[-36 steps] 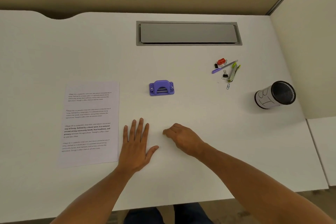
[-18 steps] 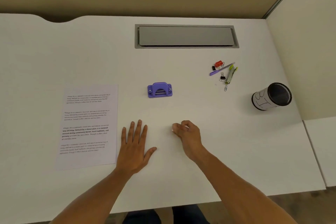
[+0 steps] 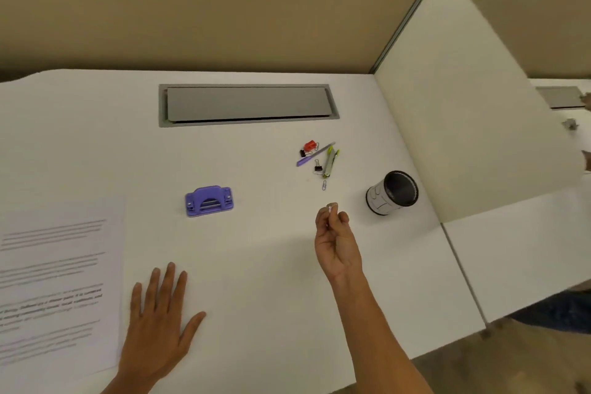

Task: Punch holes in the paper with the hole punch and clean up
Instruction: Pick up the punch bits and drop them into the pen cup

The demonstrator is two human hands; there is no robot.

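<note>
A printed paper sheet lies flat at the left of the white desk. The purple hole punch stands alone behind it, towards the middle. My left hand rests flat on the desk, fingers spread, just right of the sheet. My right hand is raised above the desk, its fingertips pinched on a small white paper bit. It hovers a short way left of a black mesh cup with a white label, which lies on its side with its mouth facing me.
Pens, binder clips and a paper clip lie in a loose pile behind my right hand. A grey cable hatch is set into the desk's back. A cream divider panel bounds the right side, with another desk beyond it.
My right hand has lifted off the desk and moved right and forward towards the mesh cup, fingers pinched. My left hand stays flat. The view has swung to the right.
</note>
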